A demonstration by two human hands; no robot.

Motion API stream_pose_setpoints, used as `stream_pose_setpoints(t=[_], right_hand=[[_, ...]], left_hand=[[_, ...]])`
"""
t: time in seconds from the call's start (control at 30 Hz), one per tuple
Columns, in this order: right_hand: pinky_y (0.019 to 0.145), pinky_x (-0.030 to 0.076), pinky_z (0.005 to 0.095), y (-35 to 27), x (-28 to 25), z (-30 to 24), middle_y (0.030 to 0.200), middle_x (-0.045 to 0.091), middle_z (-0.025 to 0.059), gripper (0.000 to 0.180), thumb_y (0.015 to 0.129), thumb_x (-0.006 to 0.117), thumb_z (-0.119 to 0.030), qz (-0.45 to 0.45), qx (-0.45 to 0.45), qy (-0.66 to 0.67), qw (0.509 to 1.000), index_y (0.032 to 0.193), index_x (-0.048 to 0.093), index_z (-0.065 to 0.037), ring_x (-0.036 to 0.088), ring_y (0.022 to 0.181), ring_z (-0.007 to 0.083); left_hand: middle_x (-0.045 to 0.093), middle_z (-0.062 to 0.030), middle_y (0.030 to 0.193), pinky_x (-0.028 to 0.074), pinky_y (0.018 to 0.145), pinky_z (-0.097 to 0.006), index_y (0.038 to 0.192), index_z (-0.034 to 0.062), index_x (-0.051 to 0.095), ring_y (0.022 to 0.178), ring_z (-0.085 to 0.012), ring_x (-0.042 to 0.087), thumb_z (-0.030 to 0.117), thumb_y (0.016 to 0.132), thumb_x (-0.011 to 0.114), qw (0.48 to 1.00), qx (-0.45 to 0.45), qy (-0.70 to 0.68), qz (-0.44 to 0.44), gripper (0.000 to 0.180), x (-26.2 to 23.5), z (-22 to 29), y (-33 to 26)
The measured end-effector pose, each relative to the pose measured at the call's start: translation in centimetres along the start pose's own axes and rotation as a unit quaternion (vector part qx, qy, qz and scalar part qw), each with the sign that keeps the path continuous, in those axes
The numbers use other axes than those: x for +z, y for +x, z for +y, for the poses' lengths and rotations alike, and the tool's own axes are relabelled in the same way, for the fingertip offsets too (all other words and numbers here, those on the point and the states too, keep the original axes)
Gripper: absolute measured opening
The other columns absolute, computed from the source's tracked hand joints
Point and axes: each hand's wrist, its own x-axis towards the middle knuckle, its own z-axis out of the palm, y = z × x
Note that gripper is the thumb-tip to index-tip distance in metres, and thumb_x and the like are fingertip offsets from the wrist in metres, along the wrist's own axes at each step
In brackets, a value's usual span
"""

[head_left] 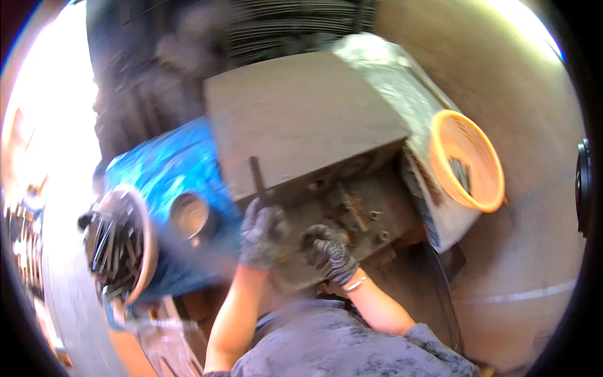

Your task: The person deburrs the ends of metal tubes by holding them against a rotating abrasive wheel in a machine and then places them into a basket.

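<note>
My left hand [260, 235], in a grey glove, is closed around the lower end of a dark flat metal strip [257, 174]. The strip points up and away, beside the near left corner of a large grey metal block [308, 113]. To its right, my right hand [330, 253] has its gloved fingers curled in over the low work surface [301, 273]; whatever it may hold is hidden. Just beyond that hand lie a rusty brown bar [357, 210] and small metal rings [384, 236]. Motion blur softens both hands.
At left, a basket [151, 251] full of dark metal strips stands by a round metal can [190, 215] on blue plastic sheeting [166, 157]. At right, an orange basket [496, 182] holds a few strips. Clear plastic sheeting [396, 75] lies beyond the block.
</note>
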Motion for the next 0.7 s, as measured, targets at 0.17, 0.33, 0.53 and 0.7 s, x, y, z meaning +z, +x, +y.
stream_pose_setpoints(t=[0.17,0.33,0.53,0.7], right_hand=[[0.050,0.043,0.0202,-2.3,-1.2,-4.1,0.086,0.061,-0.0016,0.031,0.087,0.069,-0.023,0.054,-0.057,-0.013,0.997,0.113,0.056,-0.010,0.055,0.063,0.0060],[0.044,0.036,0.0169,-5.0,-4.2,-6.9,0.068,0.055,-0.0060,0.022,0.088,0.069,-0.025,0.097,-0.072,-0.148,0.981,0.101,0.063,-0.008,0.048,0.053,0.0018],[0.052,0.046,0.0203,-8.6,-10.8,-15.7,0.073,0.058,0.0008,0.009,0.084,0.066,-0.013,0.243,-0.329,-0.244,0.879,0.091,0.062,-0.009,0.056,0.061,0.0102],[0.038,0.036,0.0178,-13.6,-20.1,-25.9,0.075,0.066,0.0016,0.012,0.090,0.063,-0.022,0.523,-0.386,-0.144,0.746,0.098,0.063,-0.013,0.052,0.049,0.0065]], left_hand=[[0.063,-0.0026,0.100,0.047,0.084,-0.029,0.120,0.0012,0.059,0.092,-0.0138,0.057,0.032,0.084,0.073,0.968,-0.055,0.200,-0.140,0.050,1.2,-2.2,-2.1],[0.065,-0.0083,0.094,0.049,0.079,-0.031,0.113,0.0016,0.062,0.086,-0.0196,0.062,0.021,0.076,0.078,0.905,0.035,0.336,-0.259,0.044,3.8,-3.0,-2.7],[0.064,-0.0041,0.088,0.048,0.073,-0.028,0.113,0.0014,0.061,0.080,-0.0135,0.058,0.011,0.078,0.073,0.945,-0.031,0.249,-0.209,0.038,5.1,-1.2,-2.2],[0.067,-0.0130,0.097,0.051,0.079,-0.032,0.115,-0.0009,0.060,0.088,-0.0191,0.064,0.009,0.077,0.070,0.916,-0.134,0.324,-0.196,0.041,3.3,-2.2,-4.1]])
